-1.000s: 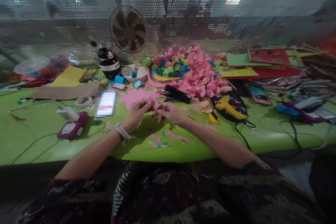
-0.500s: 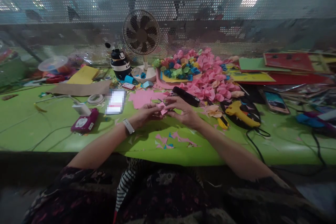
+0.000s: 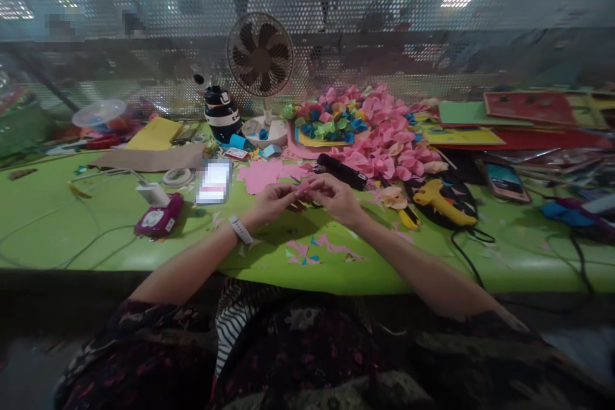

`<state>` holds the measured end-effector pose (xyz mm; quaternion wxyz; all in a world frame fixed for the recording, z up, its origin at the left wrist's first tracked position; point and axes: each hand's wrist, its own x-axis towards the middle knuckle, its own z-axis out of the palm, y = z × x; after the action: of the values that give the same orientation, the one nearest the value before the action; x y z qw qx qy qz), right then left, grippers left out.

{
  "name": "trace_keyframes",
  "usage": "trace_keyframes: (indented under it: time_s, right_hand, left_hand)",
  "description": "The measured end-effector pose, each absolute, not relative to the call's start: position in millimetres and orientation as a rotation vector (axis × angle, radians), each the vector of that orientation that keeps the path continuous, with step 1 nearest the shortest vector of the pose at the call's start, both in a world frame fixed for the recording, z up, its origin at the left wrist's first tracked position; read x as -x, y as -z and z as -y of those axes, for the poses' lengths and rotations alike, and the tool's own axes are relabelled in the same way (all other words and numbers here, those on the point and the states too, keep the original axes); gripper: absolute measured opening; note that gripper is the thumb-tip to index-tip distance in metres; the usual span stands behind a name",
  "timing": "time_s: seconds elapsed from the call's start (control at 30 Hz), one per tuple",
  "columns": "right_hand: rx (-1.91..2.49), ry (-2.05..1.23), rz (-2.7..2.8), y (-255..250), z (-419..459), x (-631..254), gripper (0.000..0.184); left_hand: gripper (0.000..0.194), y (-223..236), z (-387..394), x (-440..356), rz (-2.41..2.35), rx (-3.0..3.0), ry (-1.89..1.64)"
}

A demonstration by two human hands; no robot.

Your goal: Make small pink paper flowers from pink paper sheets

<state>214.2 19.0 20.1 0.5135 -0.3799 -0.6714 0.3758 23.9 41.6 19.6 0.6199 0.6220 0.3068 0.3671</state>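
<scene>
A small piece of pink paper (image 3: 302,188) is pinched between my two hands above the green table (image 3: 269,272). My left hand (image 3: 273,203) holds it from the left, thumb and fingers closed. From the right, my right hand (image 3: 338,200) pinches the paper's other side. Just behind the hands lie flat pink paper sheets (image 3: 260,177) and a black stapler-like tool (image 3: 341,171). Pink, blue and white paper scraps (image 3: 321,248) are scattered in front of them. The fingers partly hide the held piece, so its folds are unclear.
A heap of pink paper flowers (image 3: 384,134) rises behind, beside a small fan (image 3: 260,57) and a black jug (image 3: 222,116). On the right rest a yellow glue gun (image 3: 444,203) and a phone (image 3: 505,180). A purple power socket (image 3: 161,214) sits at left.
The view has turned slightly left. The pink paper was turned up flat toward me half a second ago, with the right fingers spread; now both hands pinch it edge-on.
</scene>
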Motion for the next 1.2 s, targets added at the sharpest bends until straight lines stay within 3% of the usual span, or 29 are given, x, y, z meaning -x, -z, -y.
trace_keyframes:
  time_s: [0.37, 1.2]
  right_hand:
    - [1.030, -0.968, 1.587, -20.4, -19.9, -216.8, 0.043]
    - [1.074, -0.948, 1.702, -21.6, -23.0, -220.9, 0.041]
  left_hand:
    - [0.030, -14.4, -42.3, -23.3, -0.667, -1.579, -0.802]
    - [0.038, -7.9, -44.1, -22.6, -0.586, -1.573, -0.821]
